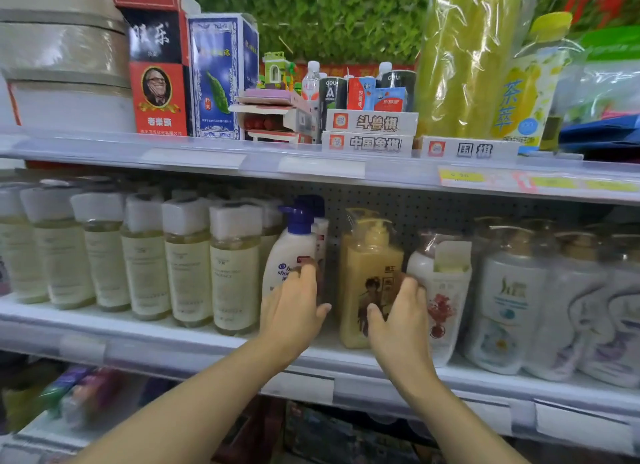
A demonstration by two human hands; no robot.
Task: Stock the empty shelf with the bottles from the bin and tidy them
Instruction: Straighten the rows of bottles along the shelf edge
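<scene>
Two bare forearms reaching up from the bottom edge toward the white middle shelf point(194, 328). Along its left half, a row of pale clear bottles with white caps point(188, 256); on the right, white pump bottles point(512, 290). Left hand point(294, 304) resting on the white bottle with blue pump point(289, 249), fingers bent over its front, thumb stretched free. Right hand point(401, 321) curled against the right side of the yellow pump bottle point(363, 276), thumb on its front label. Overhead, boxed board games point(372, 131) on the top shelf.
</scene>
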